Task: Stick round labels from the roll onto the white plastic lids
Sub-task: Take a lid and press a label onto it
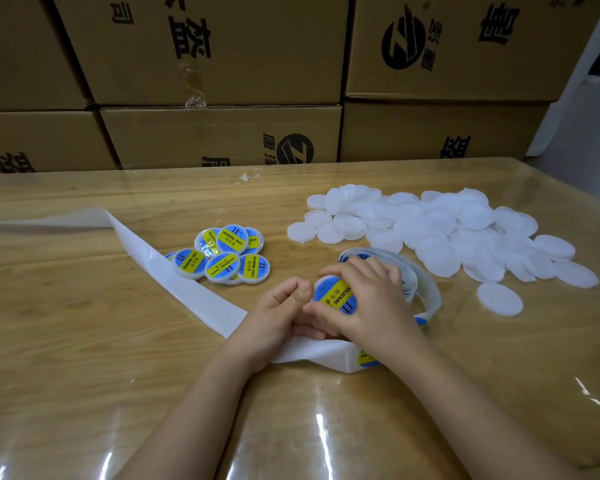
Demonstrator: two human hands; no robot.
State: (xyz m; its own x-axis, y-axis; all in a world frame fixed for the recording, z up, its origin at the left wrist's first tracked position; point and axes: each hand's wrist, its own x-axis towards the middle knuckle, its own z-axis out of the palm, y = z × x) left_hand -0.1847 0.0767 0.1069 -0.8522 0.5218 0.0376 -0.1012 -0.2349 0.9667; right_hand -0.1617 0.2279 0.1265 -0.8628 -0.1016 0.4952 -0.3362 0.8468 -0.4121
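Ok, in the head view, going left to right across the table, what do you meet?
Loose end of the backing strip → cluster of labelled lids → left hand → lid being labelled → right hand → lone plain lid. The label roll and plain-lid pile overlap others, so left out.

**One head-worn camera, looking down over the table**

There is only one view. The camera sits on the person's head and faces forward and down, close over the wooden table [84,341]. Both forearms run in from the bottom edge. The left hand [278,313] and right hand [371,299] hold a labelled lid [336,294] near the centre. Stacked cardboard boxes [222,64] fill the top, and the wide lens bows the table's far edge.
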